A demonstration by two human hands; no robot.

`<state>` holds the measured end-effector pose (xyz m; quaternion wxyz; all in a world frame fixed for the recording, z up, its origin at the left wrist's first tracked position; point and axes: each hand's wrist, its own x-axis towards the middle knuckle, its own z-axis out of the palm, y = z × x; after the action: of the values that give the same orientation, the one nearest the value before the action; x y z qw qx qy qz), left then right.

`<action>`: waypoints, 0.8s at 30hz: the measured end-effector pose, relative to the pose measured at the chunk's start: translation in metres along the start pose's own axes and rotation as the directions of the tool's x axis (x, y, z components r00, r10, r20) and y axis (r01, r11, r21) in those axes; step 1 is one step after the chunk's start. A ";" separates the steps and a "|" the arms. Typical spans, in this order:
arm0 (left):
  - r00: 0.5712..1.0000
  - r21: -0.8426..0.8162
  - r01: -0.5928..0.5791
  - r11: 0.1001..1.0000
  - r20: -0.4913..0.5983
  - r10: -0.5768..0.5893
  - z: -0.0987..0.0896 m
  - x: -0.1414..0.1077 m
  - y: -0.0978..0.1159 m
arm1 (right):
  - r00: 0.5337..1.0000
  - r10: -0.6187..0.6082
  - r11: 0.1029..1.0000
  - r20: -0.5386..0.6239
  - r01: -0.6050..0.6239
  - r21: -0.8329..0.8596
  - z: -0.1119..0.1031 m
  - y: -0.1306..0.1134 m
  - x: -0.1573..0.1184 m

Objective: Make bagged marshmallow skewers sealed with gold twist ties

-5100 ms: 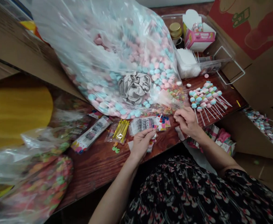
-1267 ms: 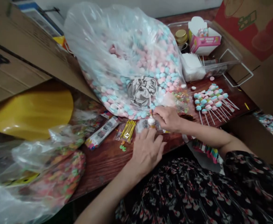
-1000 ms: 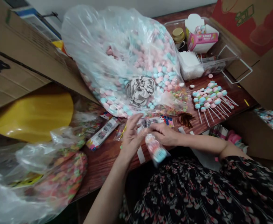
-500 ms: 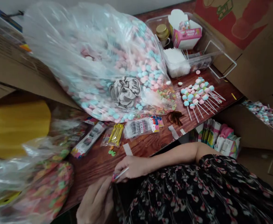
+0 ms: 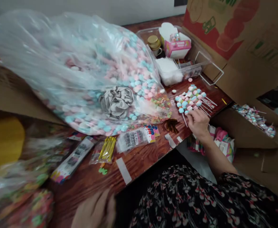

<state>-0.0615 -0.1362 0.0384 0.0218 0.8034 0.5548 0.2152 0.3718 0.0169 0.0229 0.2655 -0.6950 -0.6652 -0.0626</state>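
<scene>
My right hand (image 5: 199, 124) reaches over the table's front edge to a pile of marshmallow sticks (image 5: 192, 98), pink, blue and white sweets on white sticks. Its fingers are bent together at the near side of the pile, touching it, and they hide what they pinch. Low in the view, my left hand (image 5: 95, 209) is smeared by motion over the table's front edge. No held thing shows in it. A big clear bag of marshmallows (image 5: 120, 60) fills the back of the table, with a grey scrunched cloth piece (image 5: 117, 102) on it.
Packs of printed bags (image 5: 135, 139), yellow twist ties (image 5: 107, 148) and green gummy pieces (image 5: 103, 171) lie in front. A clear bin (image 5: 203, 68) holds a pink box (image 5: 178, 48) and a gold-lidded jar (image 5: 154, 42). Cardboard boxes (image 5: 238, 126) stand at the right.
My right hand has moved from beside the left hand, where it held a white stick, rightward to the pile. My left hand stays low. The camera view has shifted.
</scene>
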 end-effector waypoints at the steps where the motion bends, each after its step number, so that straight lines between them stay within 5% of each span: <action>1: 0.996 0.069 -0.092 0.993 0.008 0.092 0.015 0.034 0.003 | 0.999 0.041 0.994 -0.006 -0.041 -0.097 -0.004 0.007 0.003; 4: 0.948 0.177 -0.311 0.934 0.127 0.292 0.061 0.121 0.015 | 0.993 0.119 0.950 0.026 -0.106 -0.293 -0.012 0.014 0.012; 7: 0.922 0.199 -0.370 0.907 0.199 0.332 0.090 0.159 0.018 | 0.984 0.139 0.936 0.113 -0.093 -0.340 -0.010 0.018 0.016; 12: 0.934 0.234 -0.330 0.914 0.222 0.280 0.098 0.150 0.018 | 0.976 0.137 0.959 0.171 -0.088 -0.271 0.006 0.040 0.009; 16: 0.960 0.229 -0.252 0.940 0.183 0.213 0.101 0.146 0.018 | 0.991 0.102 0.992 -0.084 -0.108 -0.065 0.021 0.052 -0.001; 19: 0.975 0.222 -0.201 0.954 0.135 0.175 0.105 0.149 0.019 | 0.934 0.182 0.973 -0.306 -0.127 0.194 0.020 0.048 -0.010; 24: 0.983 0.263 -0.134 0.956 0.154 0.096 0.106 0.153 0.032 | 0.928 0.174 0.901 -0.330 -0.015 0.433 0.002 0.026 -0.018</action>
<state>0.0509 0.0105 -0.0002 -0.0625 0.8428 0.5283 0.0813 0.3945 0.0030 0.0057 0.5300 -0.6294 -0.5675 -0.0306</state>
